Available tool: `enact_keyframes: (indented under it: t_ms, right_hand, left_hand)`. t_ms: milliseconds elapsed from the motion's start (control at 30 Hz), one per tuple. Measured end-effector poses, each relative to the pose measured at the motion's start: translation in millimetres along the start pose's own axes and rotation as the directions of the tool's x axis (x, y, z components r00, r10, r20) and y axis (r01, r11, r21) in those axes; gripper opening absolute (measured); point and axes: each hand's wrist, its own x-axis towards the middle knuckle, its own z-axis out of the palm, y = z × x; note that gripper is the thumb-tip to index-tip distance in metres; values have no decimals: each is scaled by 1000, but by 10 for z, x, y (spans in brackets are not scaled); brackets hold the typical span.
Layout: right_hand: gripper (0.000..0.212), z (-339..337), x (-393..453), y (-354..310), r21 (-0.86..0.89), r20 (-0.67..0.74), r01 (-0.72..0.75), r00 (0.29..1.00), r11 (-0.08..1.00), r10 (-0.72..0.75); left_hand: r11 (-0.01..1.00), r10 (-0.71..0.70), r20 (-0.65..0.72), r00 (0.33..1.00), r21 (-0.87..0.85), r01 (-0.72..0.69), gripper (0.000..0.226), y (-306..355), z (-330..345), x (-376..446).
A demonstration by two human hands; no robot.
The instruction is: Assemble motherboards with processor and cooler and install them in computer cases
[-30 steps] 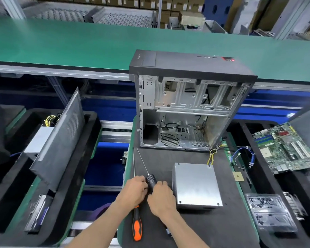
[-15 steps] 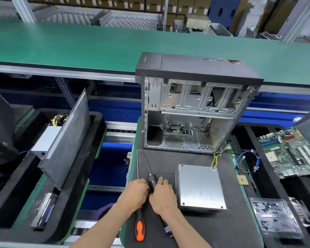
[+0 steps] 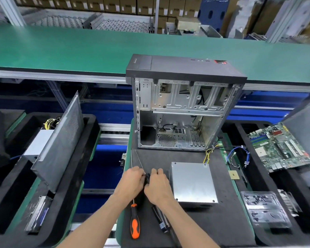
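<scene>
An open computer case (image 3: 184,111) stands upright on the black mat (image 3: 200,222), its empty metal inside facing me. In front of it my left hand (image 3: 132,181) and my right hand (image 3: 158,185) meet, fingers curled round the small black handle (image 3: 147,178) of a thin-shafted screwdriver whose shaft (image 3: 139,160) points up-left. A silver power supply (image 3: 193,181) lies just right of my right hand. A green motherboard (image 3: 279,145) leans in the right tray. A small square processor (image 3: 233,175) lies on the mat's right edge.
An orange-and-black screwdriver (image 3: 135,224) lies under my left wrist, and a black tool (image 3: 159,219) beside it. A clear plastic tray (image 3: 265,210) sits at lower right. The left tray holds a leaning side panel (image 3: 61,140) and another power supply (image 3: 38,142). A green conveyor (image 3: 79,49) runs behind.
Both hands stay together on the black handle and now cover more of it. The view has shifted slightly; nothing else has moved.
</scene>
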Motion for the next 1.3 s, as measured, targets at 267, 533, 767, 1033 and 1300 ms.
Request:
enact_keyframes:
  t_ms: [267, 533, 767, 1033, 1300]
  right_hand:
    - [41, -486, -43, 263, 180, -230, 8, 973, 984, 34]
    - [40, -873, -129, 1123, 254, -315, -172, 916, 952, 250]
    - [41, -1040, 149, 1749, 622, -70, -387, 838, 680, 541]
    - [43, -945, 497, 1948, 864, 290, -416, 871, 283, 396]
    - [27, -942, 361, 1927, 944, 220, -302, 876, 132, 429]
  left_hand:
    - [973, -18, -85, 996, -233, -3, 15, 549, -55, 287]
    - [969, 73, 58, 996, -242, -57, 34, 1212, 160, 633]
    - [953, -153, 222, 963, -223, 203, 35, 1391, 340, 884]
    - [767, -313, 287, 905, -486, 420, 26, 1310, 441, 785]
    - [752, -317, 266, 910, -514, 412, 24, 1416, 499, 805]
